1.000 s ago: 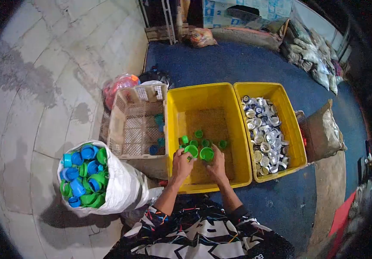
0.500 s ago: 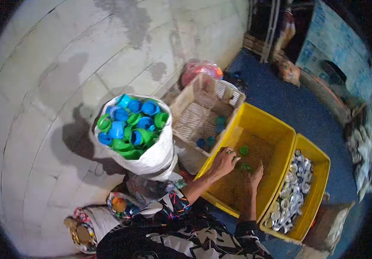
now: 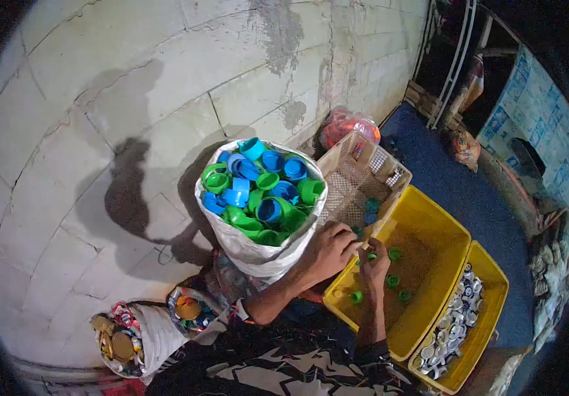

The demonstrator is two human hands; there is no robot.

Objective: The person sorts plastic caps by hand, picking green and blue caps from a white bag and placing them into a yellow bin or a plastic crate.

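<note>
Both my hands are over the near left part of a large yellow bin (image 3: 430,204), close together. My right hand (image 3: 375,263) is closed on a small green cap (image 3: 371,256). My left hand (image 3: 333,252) has its fingers bent together in a pinch beside it; what they hold, if anything, is hidden. Several loose green caps (image 3: 392,280) lie on the brown bottom of the bin. To the left stands a white sack (image 3: 258,261) full of blue and green plastic caps (image 3: 268,181).
Behind my left hand is a pale plastic crate (image 3: 337,175) with a few bluish-green pieces. A smaller yellow bin (image 3: 496,290) holds many silvery-white caps (image 3: 453,323). Another sack (image 3: 159,336) of mixed pieces stands lower left. A block wall (image 3: 133,99) rises at left.
The view has shifted, so the bins and sack appear farther right. My hands, apart before, have come together at the bin's left side. More green caps show on the bin's bottom.
</note>
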